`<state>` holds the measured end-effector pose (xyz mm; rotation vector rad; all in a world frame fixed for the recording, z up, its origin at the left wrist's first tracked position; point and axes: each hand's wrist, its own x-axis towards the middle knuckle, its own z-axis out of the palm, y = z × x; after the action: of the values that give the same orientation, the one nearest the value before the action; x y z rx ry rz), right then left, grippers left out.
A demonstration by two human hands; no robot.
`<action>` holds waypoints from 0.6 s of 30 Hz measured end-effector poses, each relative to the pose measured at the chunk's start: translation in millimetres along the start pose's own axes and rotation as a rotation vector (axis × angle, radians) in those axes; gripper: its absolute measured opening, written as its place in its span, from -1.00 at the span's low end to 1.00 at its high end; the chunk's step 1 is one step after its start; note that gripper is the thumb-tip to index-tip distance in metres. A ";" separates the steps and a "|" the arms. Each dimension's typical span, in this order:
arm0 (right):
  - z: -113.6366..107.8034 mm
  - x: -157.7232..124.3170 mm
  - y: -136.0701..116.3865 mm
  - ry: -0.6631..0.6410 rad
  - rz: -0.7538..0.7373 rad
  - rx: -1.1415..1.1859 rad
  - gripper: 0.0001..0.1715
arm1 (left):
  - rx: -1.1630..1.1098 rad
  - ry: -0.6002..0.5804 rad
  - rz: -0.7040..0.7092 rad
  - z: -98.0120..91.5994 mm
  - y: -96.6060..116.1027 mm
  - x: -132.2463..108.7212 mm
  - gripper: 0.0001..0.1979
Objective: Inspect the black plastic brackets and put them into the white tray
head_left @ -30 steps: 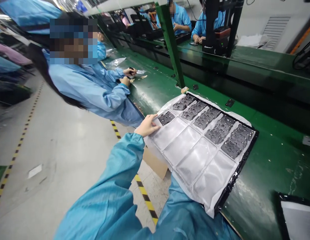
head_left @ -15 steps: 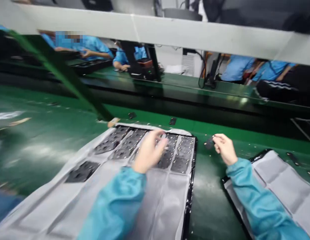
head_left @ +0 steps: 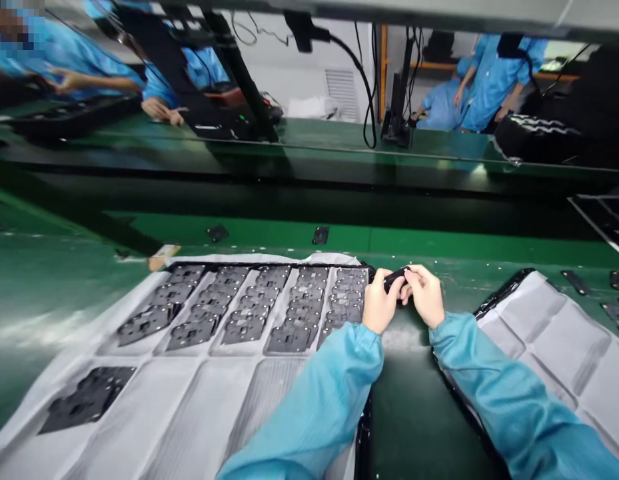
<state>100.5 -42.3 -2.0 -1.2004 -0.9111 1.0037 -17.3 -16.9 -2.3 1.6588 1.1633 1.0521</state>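
Between my two hands, just past the right edge of the large tray, is a small flat black part [head_left: 396, 279]. The fingers of my left hand [head_left: 380, 303] are closed on its left end. My right hand [head_left: 424, 293] pinches the other end. Below and to the left lies the large tray [head_left: 229, 380], lined with pale grey cloth and split into long compartments. Its far row holds overlapping black plates [head_left: 244, 320] with cut-outs and shiny dots. More black plates [head_left: 92, 397] lie in the near left compartment. My left forearm covers part of the tray.
A second cloth-lined tray [head_left: 554, 333] stands at the right. Loose black parts [head_left: 320, 235] lie along the bench's back strip and at the far right. A green slanted post [head_left: 89, 217] rises at the left. Co-workers in blue [head_left: 504, 80] are behind the dark ledge.
My left hand has moved right from over the tray and now meets my right hand at the black part. The view has shifted, showing more of the tray's filled row.
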 end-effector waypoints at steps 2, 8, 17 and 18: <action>2.2 -0.5 -1.6 0.030 -0.007 -0.014 -0.69 | 0.035 -0.007 0.006 0.4 1.3 0.3 -0.77; 4.9 -4.6 -3.4 0.120 -0.031 -0.089 -0.70 | 0.106 -0.029 0.037 1.2 2.9 -5.3 -0.80; 5.6 -8.6 -3.0 0.143 -0.075 -0.157 -0.65 | 0.064 -0.052 0.053 -0.4 4.7 -6.2 -0.77; 5.9 -8.9 -3.5 0.147 -0.081 -0.153 -0.66 | 0.063 -0.050 0.055 -0.4 4.5 -6.3 -0.77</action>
<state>92.6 -49.3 2.0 -1.3361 -0.9254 0.7813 -17.9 -23.9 1.0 1.7651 1.1352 1.0113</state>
